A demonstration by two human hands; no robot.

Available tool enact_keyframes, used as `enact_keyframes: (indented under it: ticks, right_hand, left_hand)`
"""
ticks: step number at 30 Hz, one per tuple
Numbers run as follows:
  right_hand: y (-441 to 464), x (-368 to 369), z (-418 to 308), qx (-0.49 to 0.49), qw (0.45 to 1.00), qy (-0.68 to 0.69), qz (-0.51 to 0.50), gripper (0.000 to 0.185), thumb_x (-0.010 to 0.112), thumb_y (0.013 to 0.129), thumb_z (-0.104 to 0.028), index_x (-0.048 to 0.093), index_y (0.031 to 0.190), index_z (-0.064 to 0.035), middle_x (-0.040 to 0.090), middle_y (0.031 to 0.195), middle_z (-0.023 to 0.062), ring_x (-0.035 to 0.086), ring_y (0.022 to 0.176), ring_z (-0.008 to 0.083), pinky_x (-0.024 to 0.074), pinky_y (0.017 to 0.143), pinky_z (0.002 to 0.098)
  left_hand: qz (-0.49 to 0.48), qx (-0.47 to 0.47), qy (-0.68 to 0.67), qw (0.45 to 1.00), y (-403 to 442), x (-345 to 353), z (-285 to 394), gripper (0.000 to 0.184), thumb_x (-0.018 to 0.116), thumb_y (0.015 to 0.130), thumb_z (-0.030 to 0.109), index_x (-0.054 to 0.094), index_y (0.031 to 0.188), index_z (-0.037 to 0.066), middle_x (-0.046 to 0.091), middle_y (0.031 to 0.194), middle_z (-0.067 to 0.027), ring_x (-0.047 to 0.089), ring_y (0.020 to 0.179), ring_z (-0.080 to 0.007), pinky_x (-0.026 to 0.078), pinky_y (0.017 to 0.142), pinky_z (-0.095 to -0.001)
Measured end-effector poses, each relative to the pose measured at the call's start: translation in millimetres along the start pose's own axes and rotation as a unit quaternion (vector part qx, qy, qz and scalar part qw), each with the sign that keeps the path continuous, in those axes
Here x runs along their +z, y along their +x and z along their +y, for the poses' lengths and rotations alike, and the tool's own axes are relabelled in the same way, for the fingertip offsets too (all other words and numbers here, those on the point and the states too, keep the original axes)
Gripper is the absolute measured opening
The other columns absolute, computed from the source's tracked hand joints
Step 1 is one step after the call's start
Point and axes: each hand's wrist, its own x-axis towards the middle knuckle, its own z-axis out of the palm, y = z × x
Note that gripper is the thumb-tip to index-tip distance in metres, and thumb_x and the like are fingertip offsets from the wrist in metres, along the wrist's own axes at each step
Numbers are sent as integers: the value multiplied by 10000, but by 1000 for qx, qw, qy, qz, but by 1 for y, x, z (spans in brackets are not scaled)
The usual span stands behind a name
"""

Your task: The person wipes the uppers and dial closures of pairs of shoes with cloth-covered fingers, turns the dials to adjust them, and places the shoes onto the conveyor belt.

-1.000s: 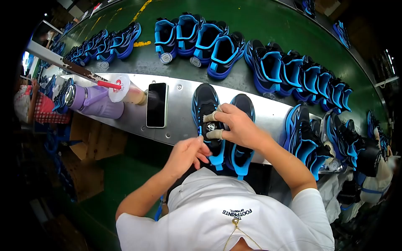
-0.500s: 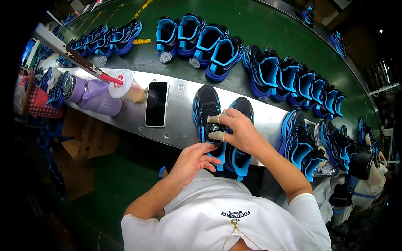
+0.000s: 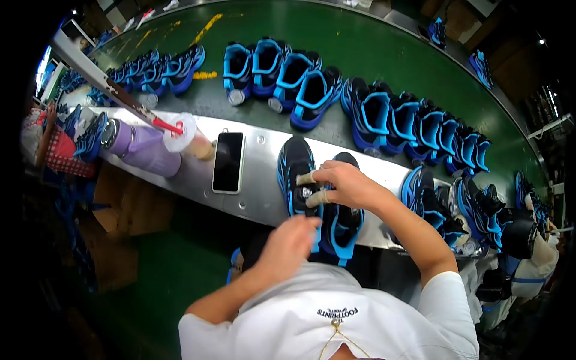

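A black-and-blue sneaker (image 3: 294, 157) lies on the metal ledge in front of me, toe pointing away. Beside it on the right is its matching sneaker (image 3: 345, 225), partly hidden under my right wrist. My right hand (image 3: 351, 187), with beige covers on two fingertips, pinches around the small round dial (image 3: 306, 192) on the left sneaker's tongue. Smeared by motion, my left hand (image 3: 291, 243) is near that sneaker's heel opening; its fingers cannot be made out.
A phone (image 3: 228, 163), a lidded drink cup (image 3: 198, 144) and a purple bottle (image 3: 147, 150) stand left on the ledge (image 3: 261, 180). Rows of sneakers (image 3: 375, 114) line the green belt (image 3: 372, 45) beyond. More sneakers (image 3: 480, 207) are at right. A worn metal bar (image 3: 99, 78) crosses upper left.
My left hand has pulled back slightly toward my body and is now blurred. My right hand stays at the dial. The whole view has shifted a little downward.
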Motion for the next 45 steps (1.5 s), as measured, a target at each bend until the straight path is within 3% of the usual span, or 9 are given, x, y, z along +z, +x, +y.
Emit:
enact_keyframes:
  ticks: [3, 8, 14, 18, 29, 34, 37, 41, 45]
  right_hand:
    - [23, -26, 10, 16, 987, -69, 147, 624, 771, 777, -435, 597, 1317, -176, 638, 843, 158, 628, 750, 305, 506, 707, 400]
    - [137, -61, 4, 153, 951, -190, 188, 804, 600, 810, -666, 519, 1362, -87, 702, 979, 198, 671, 948, 374, 528, 798, 453]
    - [228, 24, 107, 194, 918, -180, 295, 504, 748, 748, -448, 636, 1118, -125, 694, 855, 165, 689, 853, 346, 546, 746, 451]
    - [146, -17, 113, 115, 942, -240, 206, 454, 688, 797, -530, 699, 1093, -186, 699, 869, 140, 687, 823, 340, 550, 699, 441]
    - [-54, -133, 247, 365, 841, -292, 272, 539, 686, 795, -561, 692, 1137, -144, 700, 946, 182, 662, 910, 377, 528, 756, 470]
    - [-95, -158, 272, 420, 810, -318, 256, 590, 679, 808, -555, 633, 1224, -139, 679, 998, 213, 645, 965, 394, 516, 812, 472]
    - [-94, -161, 261, 422, 832, -278, 230, 607, 690, 811, -536, 587, 1299, -190, 663, 1020, 227, 634, 993, 392, 505, 849, 465]
    - [-83, -168, 218, 395, 833, -313, 228, 623, 709, 800, -521, 570, 1334, -232, 650, 1056, 220, 625, 1009, 382, 507, 868, 449]
    - [-82, -163, 179, 242, 900, -233, 280, 413, 700, 865, -336, 652, 1228, -144, 646, 896, 168, 606, 836, 303, 497, 788, 393]
  left_hand:
    - [-59, 112, 207, 970, 2, 17, 25, 462, 725, 801, 317, 646, 1212, 120, 598, 1120, -271, 571, 977, -385, 453, 900, -455]
    - [-164, 104, 290, 937, 30, 42, -2, 438, 774, 711, 364, 673, 1080, 150, 570, 812, -129, 594, 804, -323, 472, 708, -453]
    - [-133, 86, 235, 959, 38, -10, -9, 399, 778, 691, 413, 700, 1000, 172, 595, 815, -107, 576, 764, -294, 437, 676, -408]
    - [-103, 141, 240, 955, 52, -38, -13, 385, 807, 636, 428, 691, 889, 162, 549, 717, -58, 546, 714, -244, 358, 684, -380]
    - [34, 297, 331, 895, 267, -55, -61, 328, 743, 749, 442, 679, 862, 140, 563, 688, -84, 563, 759, -288, 381, 727, -414]
    - [-81, -4, 398, 914, 349, -39, -95, 420, 768, 739, 454, 707, 1095, 239, 578, 1177, -138, 547, 1069, -313, 415, 912, -448]
    - [81, 217, 398, 887, 332, -68, -111, 450, 772, 732, 463, 697, 1113, 236, 603, 1137, -135, 550, 1064, -310, 417, 901, -462]
    - [90, -150, 570, 803, 313, -167, -101, 514, 780, 721, 478, 684, 1151, 212, 620, 1207, -149, 570, 1139, -330, 440, 914, -461]
    - [37, -169, 486, 857, 316, -206, -186, 514, 770, 730, 504, 690, 1118, 176, 681, 1113, -147, 644, 1041, -327, 503, 822, -454]
